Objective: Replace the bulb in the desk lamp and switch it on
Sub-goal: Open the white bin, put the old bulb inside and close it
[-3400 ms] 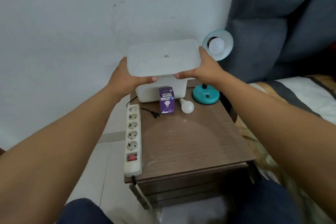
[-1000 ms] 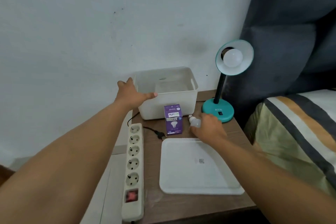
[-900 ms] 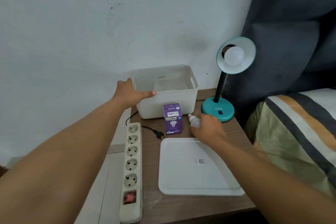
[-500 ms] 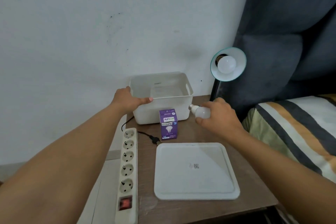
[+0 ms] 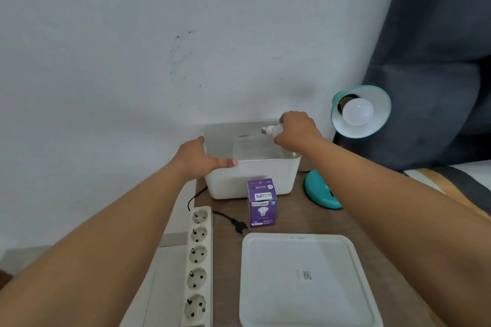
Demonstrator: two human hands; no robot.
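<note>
A teal desk lamp (image 5: 361,111) stands at the table's back right with a white bulb (image 5: 357,114) in its shade; its round base (image 5: 317,191) is partly behind my right arm. My right hand (image 5: 295,131) is shut on a loose white bulb (image 5: 271,130), screw end pointing left, held over the open white bin (image 5: 252,180). My left hand (image 5: 202,158) grips the bin's left rim. A purple bulb box (image 5: 261,203) stands upright in front of the bin.
The bin's white lid (image 5: 305,281) lies flat on the wooden table (image 5: 305,218) near me. A white power strip (image 5: 198,263) runs along the table's left edge, with the lamp's black plug (image 5: 239,225) lying unplugged beside it. A striped bed is at right.
The lid was lifted off the bin and laid on the table. My right hand picked up the loose bulb from the table and raised it over the bin. My left hand stays on the rim.
</note>
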